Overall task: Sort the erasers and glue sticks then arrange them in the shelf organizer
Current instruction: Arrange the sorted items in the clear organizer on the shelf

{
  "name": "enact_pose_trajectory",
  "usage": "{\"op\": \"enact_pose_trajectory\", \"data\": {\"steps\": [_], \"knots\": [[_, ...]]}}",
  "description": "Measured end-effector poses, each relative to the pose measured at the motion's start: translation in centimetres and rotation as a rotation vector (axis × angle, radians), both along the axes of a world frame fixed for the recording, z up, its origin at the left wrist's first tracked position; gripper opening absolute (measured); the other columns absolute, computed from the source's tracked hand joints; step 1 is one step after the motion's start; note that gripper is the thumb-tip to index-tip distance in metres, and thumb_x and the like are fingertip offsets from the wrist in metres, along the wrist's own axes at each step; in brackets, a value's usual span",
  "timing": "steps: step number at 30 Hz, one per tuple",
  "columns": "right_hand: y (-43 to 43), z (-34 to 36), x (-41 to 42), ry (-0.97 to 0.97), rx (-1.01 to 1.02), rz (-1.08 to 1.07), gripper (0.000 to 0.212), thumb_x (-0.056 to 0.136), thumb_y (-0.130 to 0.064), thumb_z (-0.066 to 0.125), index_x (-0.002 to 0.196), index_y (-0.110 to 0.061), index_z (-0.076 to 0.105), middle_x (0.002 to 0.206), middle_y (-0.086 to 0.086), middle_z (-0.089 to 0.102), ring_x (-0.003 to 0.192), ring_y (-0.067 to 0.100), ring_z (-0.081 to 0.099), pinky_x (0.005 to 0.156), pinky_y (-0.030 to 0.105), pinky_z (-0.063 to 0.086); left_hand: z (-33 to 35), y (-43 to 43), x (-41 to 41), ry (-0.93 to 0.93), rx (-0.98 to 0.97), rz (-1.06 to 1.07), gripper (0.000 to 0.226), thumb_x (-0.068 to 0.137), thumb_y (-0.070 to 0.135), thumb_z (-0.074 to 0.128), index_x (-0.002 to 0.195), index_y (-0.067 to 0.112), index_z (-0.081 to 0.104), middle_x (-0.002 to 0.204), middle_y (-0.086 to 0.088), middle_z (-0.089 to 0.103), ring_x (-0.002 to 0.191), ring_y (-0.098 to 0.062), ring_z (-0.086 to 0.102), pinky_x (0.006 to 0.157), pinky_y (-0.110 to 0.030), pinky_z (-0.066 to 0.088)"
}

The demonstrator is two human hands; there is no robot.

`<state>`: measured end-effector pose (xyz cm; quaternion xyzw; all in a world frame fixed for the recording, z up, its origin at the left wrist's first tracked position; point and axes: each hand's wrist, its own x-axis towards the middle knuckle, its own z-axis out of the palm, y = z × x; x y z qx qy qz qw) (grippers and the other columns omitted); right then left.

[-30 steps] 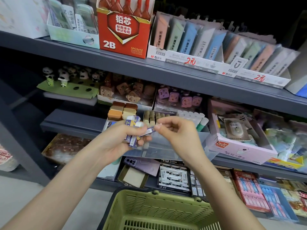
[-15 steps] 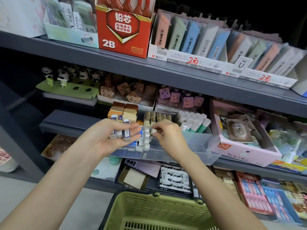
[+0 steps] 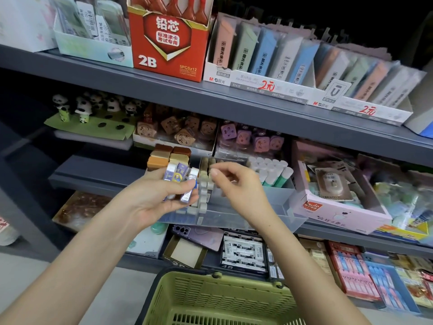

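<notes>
A dark grey metal shelving unit (image 3: 164, 90), crowded with boxed stationery, is seen from head height. Below it, the rim of an olive-green slatted plastic shopping basket (image 3: 210, 296) is shown at the bottom edge.

On the middle shelf, a clear plastic shelf organizer (image 3: 269, 207) with divided compartments is set just in front of the person. Both bare hands are raised before it.

The left hand (image 3: 150, 195) is turned palm up, fingers curled, and a small bundle of white erasers in blue-and-purple paper sleeves (image 3: 178, 177) is gripped in it, pinned by the thumb.

The right hand (image 3: 236, 184) is held just beside the bundle, thumb and forefinger brought close together over the organizer; whether anything is pinched there cannot be told.

White glue sticks with green bases (image 3: 276, 174) are stood upright in the organizer's right-hand compartment. A tight row of pale grey-beige erasers (image 3: 203, 184) is lined up in the compartment beside the left hand, and brown and tan block erasers (image 3: 168, 156) are stacked behind.

The likely risk: several erasers are held under one thumb, so one could be lost to the basket or floor as another is drawn out. The standing row could also be toppled if brushed.
</notes>
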<state>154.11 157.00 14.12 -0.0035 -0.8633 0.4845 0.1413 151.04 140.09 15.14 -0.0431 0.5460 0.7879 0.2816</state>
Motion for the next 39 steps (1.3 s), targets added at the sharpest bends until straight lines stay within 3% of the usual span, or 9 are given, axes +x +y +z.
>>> {"op": "enact_pose_trajectory", "data": {"steps": [7,11,17,20,22,26,32,36,39], "knots": [[-0.2,2.0,1.3,-0.175,-0.233,0.127,0.003,0.086,-0.007,0.067,0.086,-0.01,0.069,0.07,0.0,0.065,0.058,0.005,0.056,0.055,0.018,0.047,0.2,1.2,1.0,0.157,-0.073,-0.128,0.027,0.066,0.001,0.069,0.093,0.002,0.067,0.082,-0.012,0.072,0.07,-0.02,0.07,0.062,-0.026,0.058],[2.1,2.7,1.9,-0.115,-0.303,0.061,0.007,0.084,-0.005,0.068,0.08,-0.01,0.069,0.069,0.004,0.067,0.062,0.012,0.057,0.055,0.019,0.047,0.3,1.3,0.7,0.11,-0.04,-0.046,0.021,0.079,0.006,0.066,0.097,-0.004,0.065,0.082,-0.011,0.071,0.071,-0.018,0.071,0.068,-0.031,0.06],[3.0,1.1,1.5,-0.189,0.119,-0.072,0.01,0.08,-0.011,0.073,0.083,-0.014,0.064,0.078,0.006,0.068,0.068,0.016,0.065,0.069,0.025,0.056,0.3,0.4,-0.7,-0.029,-0.104,0.133,0.015,0.089,0.009,0.061,0.098,-0.002,0.063,0.059,-0.005,0.056,0.051,-0.011,0.047,0.04,-0.014,0.041],[1.8,-0.8,0.5,-0.225,0.238,-0.024,0.014,0.08,-0.009,0.073,0.084,-0.015,0.062,0.071,-0.007,0.058,0.067,0.009,0.06,0.066,0.008,0.048,0.4,0.2,-0.8,-0.016,-0.107,0.121,0.008,0.092,0.006,0.055,0.091,0.0,0.06,0.059,-0.009,0.066,0.048,-0.011,0.054,0.037,-0.015,0.038],[1.3,-1.6,-0.3,-0.225,0.29,-0.021,0.012,0.081,-0.009,0.072,0.09,-0.01,0.065,0.069,-0.012,0.053,0.063,0.003,0.053,0.067,0.006,0.045,0.3,0.0,-0.7,0.023,-0.133,0.091,0.005,0.092,0.006,0.056,0.089,0.003,0.06,0.069,-0.013,0.071,0.05,-0.011,0.059,0.038,-0.015,0.039],[0.6,-2.5,-1.2,-0.203,0.333,-0.026,0.014,0.081,-0.009,0.072,0.094,-0.007,0.068,0.071,-0.006,0.057,0.07,0.009,0.057,0.075,0.022,0.051,-0.1,-0.1,-0.7,0.064,-0.159,0.061,0.006,0.092,0.004,0.056,0.091,0.002,0.061,0.08,-0.014,0.073,0.059,-0.01,0.062,0.043,-0.015,0.043],[0.3,-2.7,-1.4,-0.176,0.263,-0.082,0.021,0.075,-0.004,0.076,0.085,-0.014,0.06,0.067,-0.011,0.051,0.057,0.0,0.048,0.062,0.011,0.043,-0.2,-0.2,-0.8,0.099,-0.172,0.044,0.011,0.086,-0.005,0.059,0.092,0.002,0.064,0.077,-0.009,0.065,0.067,-0.012,0.062,0.052,-0.014,0.051],[0.3,-1.7,-0.5,-0.054,0.279,-0.127,0.026,0.077,-0.008,0.073,0.101,-0.015,0.063,0.072,-0.012,0.051,0.066,0.009,0.05,0.07,0.024,0.045,-0.1,-0.2,-0.6,0.112,-0.166,-0.02,0.014,0.085,-0.004,0.062,0.097,0.002,0.065,0.077,-0.01,0.068,0.065,-0.011,0.065,0.056,-0.015,0.052],[0.1,0.0,0.9,0.097,0.221,-0.003,0.032,0.082,-0.017,0.071,0.113,-0.019,0.065,0.084,-0.008,0.057,0.075,0.008,0.05,0.074,0.018,0.04,0.1,0.1,-0.2,0.134,-0.139,-0.054,0.011,0.083,-0.004,0.063,0.092,0.001,0.067,0.077,-0.011,0.071,0.066,-0.012,0.068,0.058,-0.015,0.053]]}}
